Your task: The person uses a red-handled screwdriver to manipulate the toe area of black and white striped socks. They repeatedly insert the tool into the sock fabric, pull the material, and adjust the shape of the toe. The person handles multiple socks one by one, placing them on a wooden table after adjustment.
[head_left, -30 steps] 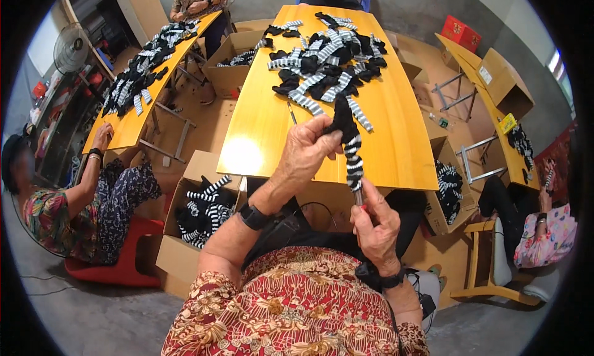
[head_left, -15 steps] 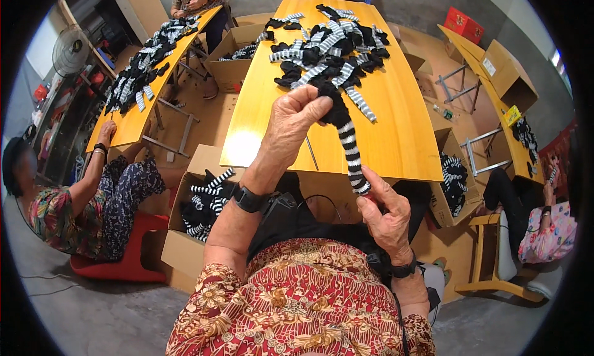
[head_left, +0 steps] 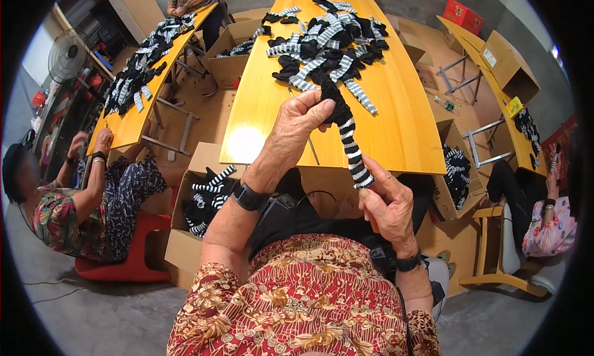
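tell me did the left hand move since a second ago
Yes. The left hand has risen with the striped sock, away from the yellow table's near edge toward the sock pile.

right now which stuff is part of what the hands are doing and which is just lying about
In hand:
- striped sock, stretched between left hand and right hand
- sock pile on yellow table

Lying about:
- box of socks
- fan
- red stool

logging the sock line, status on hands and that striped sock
Left hand pinches black toe end; right hand grips cuff end. Striped sock stretched between them above yellow table. Nothing in the way.
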Motion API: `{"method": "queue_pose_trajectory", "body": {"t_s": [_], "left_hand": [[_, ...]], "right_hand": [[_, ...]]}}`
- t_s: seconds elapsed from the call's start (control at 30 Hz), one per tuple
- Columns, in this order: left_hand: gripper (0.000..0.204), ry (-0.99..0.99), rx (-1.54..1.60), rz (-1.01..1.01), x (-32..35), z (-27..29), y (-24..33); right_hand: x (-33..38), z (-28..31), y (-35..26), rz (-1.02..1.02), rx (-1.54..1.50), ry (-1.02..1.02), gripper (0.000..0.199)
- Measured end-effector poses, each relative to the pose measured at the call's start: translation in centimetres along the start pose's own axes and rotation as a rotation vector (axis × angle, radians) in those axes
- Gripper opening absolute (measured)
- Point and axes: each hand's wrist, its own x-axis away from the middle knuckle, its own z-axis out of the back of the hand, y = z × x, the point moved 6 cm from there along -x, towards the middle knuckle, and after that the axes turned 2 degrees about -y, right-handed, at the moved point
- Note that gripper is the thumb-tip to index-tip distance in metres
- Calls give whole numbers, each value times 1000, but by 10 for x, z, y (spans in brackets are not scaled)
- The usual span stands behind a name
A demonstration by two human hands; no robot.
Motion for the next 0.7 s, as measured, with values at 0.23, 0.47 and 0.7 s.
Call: {"method": "queue_pose_trajectory", "body": {"t_s": [0.23, 0.47, 0.7], "left_hand": [[17, 64, 405, 29, -1, -16, 0], [19, -16, 634, 30, 3, -29, -5], [19, 44, 435, 43, 12, -32, 5]], "right_hand": [[-5, 2, 10, 64, 42, -35, 44], [-1, 2, 20, -60, -214, -69, 44], [-5, -5, 7, 152, 26, -16, 44]]}}
